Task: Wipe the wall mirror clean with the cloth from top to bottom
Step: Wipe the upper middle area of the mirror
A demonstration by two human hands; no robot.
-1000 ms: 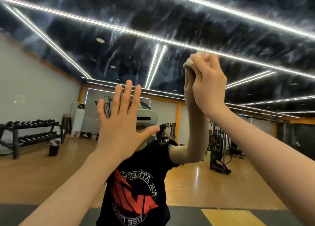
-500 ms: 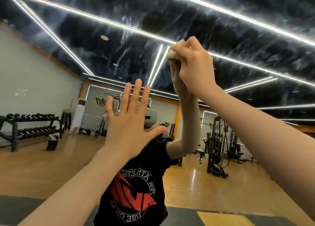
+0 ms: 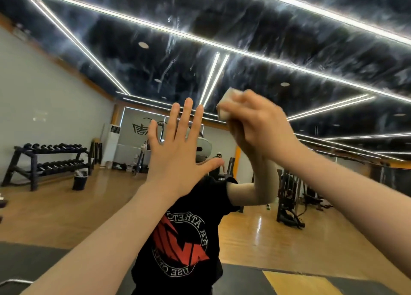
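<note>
Mirror wiping: cloth on glass.
Right hand [image 3: 260,128] clenches the pale cloth [image 3: 225,105] against the wall mirror [image 3: 289,41], just beside the left hand [image 3: 178,154], which lies flat, fingers spread, on the glass.

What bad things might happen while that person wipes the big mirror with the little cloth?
1. The left hand looks pressed flat on the mirror, so it may leave fresh fingerprints.
2. The cloth is a small wad in the right hand; bare knuckles might smear the glass.
3. Streaks show high on the mirror, well above the cloth, so that part may end up missed.
</note>
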